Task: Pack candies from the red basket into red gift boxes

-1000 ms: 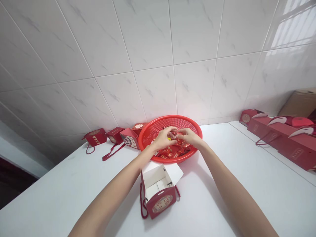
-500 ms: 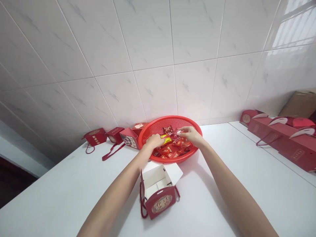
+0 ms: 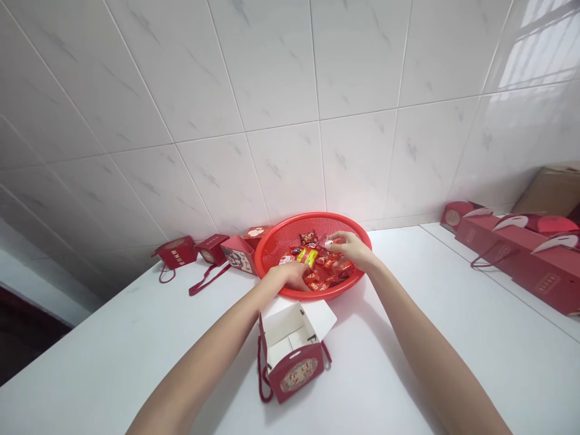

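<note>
A red plastic basket [image 3: 272,241] holds many red-wrapped candies [image 3: 324,263] and a yellow packet [image 3: 307,257]. My left hand [image 3: 294,275] reaches over the basket's near-left rim, its fingers curved down among the candies; what they touch is partly hidden. At the basket's right side, my right hand [image 3: 351,249] has its fingers bent around a clear and pinkish wrapper [image 3: 327,241], the fingertips touching it. In front of the basket stands a dark red gift box [image 3: 299,374], its top open and its white inside showing nothing in it.
Small red boxes [image 3: 176,252] with cords stand along the wall left of the basket. More red boxes [image 3: 498,241] line the right side, with a brown cardboard box [image 3: 550,190] behind them. The tiled wall rises behind the basket.
My left hand has moved right and nearer to me within the basket, uncovering the yellow packet and candies at the left. My right hand has barely moved.
</note>
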A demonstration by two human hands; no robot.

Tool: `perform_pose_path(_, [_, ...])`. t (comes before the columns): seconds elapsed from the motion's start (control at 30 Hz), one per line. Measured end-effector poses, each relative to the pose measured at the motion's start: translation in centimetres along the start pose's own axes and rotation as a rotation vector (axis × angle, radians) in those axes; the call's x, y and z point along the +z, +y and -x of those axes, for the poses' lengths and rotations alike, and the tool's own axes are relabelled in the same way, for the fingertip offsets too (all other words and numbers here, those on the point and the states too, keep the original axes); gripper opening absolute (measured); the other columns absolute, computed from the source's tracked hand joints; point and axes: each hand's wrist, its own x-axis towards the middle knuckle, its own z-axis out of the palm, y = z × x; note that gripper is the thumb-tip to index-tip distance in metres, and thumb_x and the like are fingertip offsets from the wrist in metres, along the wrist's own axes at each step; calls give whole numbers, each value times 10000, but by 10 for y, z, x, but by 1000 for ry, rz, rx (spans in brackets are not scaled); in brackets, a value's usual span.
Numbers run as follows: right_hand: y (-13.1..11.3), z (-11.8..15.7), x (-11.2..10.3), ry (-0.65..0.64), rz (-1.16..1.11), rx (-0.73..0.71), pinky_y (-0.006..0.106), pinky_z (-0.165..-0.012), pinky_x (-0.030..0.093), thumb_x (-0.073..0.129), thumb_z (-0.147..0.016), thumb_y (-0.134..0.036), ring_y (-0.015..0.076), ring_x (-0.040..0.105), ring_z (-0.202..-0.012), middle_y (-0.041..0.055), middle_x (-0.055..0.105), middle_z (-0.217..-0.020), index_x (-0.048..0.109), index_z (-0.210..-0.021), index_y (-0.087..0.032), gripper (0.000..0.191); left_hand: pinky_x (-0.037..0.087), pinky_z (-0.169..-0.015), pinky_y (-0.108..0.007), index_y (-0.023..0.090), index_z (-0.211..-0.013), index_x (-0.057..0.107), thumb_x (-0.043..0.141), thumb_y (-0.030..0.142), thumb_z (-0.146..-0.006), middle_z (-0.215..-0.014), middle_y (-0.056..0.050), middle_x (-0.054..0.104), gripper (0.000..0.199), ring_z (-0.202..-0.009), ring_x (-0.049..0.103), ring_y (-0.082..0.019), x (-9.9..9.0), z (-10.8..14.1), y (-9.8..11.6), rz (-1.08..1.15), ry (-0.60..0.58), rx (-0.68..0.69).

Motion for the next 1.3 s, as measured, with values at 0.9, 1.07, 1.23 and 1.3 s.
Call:
perform_pose_path(0.9, [-4, 4, 3, 31, -142, -24, 291, -691, 642, 638, -689, 33, 145, 665, -738, -4, 612, -801, 613, -1096, -140, 443, 435, -1072, -360, 177, -1343, 601, 697, 144, -735, -1361, -90, 635, 616, -1243, 583, -275, 3, -13, -6, 467, 405, 313])
perform_pose_path(1.07, [-3, 3, 3, 45, -143, -31, 296, -678, 643, 665, -679, 34, 168, 675, -764, 5, 630, -785, 631, -1076, -142, 436, 368, -1153, -400, 195, -1490, 438, 765, 148, -682, -1541, -117, 461, 873, -1409, 437, -305, 6, -19, -11, 613, 458, 293])
perform_pose_path(1.23, [-3, 3, 2, 54, -124, -37, 290, -688, 638, 678, -691, 24, 162, 687, -762, 30, 663, -855, 641, -1070, -139, 414, 296, -1197, -391, 167, -1482, 441, 763, 155, -706, -1584, -136, 390, 840, -1464, 354, -299, 6, -20, -11, 628, 483, 301])
perform_pose_path(1.3, [-4, 3, 2, 58, -114, -38, 282, -685, 631, 684, -694, 17, 164, 690, -765, 36, 676, -861, 645, -1067, -136, 405, 304, -1192, -398, 158, -1472, 454, 753, 180, -734, -1566, -142, 419, 797, -1454, 370, -304, 5, -20, -11, 626, 497, 324])
